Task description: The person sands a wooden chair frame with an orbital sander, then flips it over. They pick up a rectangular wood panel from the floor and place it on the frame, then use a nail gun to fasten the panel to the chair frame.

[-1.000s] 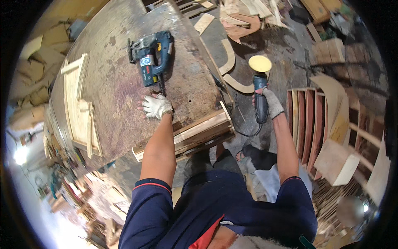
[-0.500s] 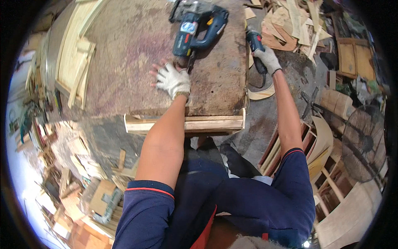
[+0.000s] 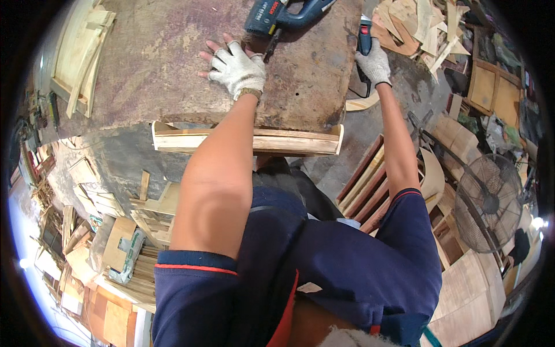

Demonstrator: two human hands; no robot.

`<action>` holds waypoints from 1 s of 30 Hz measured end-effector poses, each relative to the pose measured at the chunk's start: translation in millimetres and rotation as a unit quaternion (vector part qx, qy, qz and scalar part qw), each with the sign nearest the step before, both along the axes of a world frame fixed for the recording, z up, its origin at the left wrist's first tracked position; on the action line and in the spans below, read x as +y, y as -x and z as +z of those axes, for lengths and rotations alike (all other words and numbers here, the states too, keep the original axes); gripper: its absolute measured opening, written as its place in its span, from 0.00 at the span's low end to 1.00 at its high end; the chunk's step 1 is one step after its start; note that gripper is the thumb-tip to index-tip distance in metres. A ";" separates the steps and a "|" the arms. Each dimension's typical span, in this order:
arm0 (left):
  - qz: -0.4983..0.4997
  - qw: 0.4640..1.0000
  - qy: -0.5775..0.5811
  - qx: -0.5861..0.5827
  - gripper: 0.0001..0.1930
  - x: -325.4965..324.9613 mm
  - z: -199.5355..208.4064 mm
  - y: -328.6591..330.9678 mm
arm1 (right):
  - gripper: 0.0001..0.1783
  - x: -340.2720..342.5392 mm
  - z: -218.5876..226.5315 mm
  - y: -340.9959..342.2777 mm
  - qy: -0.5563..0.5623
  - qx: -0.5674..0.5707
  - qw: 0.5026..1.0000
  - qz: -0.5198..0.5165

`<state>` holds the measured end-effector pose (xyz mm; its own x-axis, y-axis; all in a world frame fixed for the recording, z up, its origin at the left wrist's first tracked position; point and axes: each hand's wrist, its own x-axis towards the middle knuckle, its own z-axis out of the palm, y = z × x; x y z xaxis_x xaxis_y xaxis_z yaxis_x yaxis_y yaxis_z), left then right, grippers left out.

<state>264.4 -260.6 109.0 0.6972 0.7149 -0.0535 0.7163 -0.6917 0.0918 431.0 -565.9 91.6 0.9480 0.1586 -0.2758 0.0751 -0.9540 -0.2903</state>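
Note:
My left hand (image 3: 234,68), in a white fingerless-tip glove, lies palm down on the worn wooden worktable (image 3: 167,69) with its fingers spread. Just beyond it rests a larger blue power tool (image 3: 263,17) with a loop handle, partly cut off by the picture's top edge. Off the table's right edge, my gloved right hand (image 3: 374,62) is wrapped around a slim blue corded power tool (image 3: 364,36) with a red switch. Its working end is hard to make out. A curved pale wooden piece (image 3: 196,141) with end plates sits along the near table edge, partly behind my left forearm.
Wooden frame pieces (image 3: 87,63) lie at the table's far left. Thin wood offcuts (image 3: 404,34) are heaped beyond my right hand. A black standing fan (image 3: 490,203) and stacked boards (image 3: 370,191) are at the right. More scrap wood covers the lower left.
The view has shifted, so the table and larger tool appear higher. My left hand stays spread on the table; my right hand still grips the slim tool beside the table edge.

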 end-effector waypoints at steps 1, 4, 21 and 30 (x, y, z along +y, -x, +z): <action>-0.003 1.000 -0.009 0.011 0.38 0.3 -0.6 0.5 | 0.35 -0.8 1.0 4.3 -0.009 0.015 1.000 -0.006; -0.013 1.000 -0.026 0.005 0.38 0.8 -3.4 1.4 | 0.38 -1.5 -4.4 4.9 -0.046 0.018 0.999 -0.009; -0.018 0.998 -0.023 -0.055 0.36 5.5 -18.4 2.8 | 0.24 26.4 25.7 30.4 -0.177 -0.225 0.958 0.000; -0.020 0.999 -0.018 -0.032 0.40 1.4 -7.0 2.7 | 0.17 137.0 102.4 247.0 -0.281 -0.113 0.946 0.112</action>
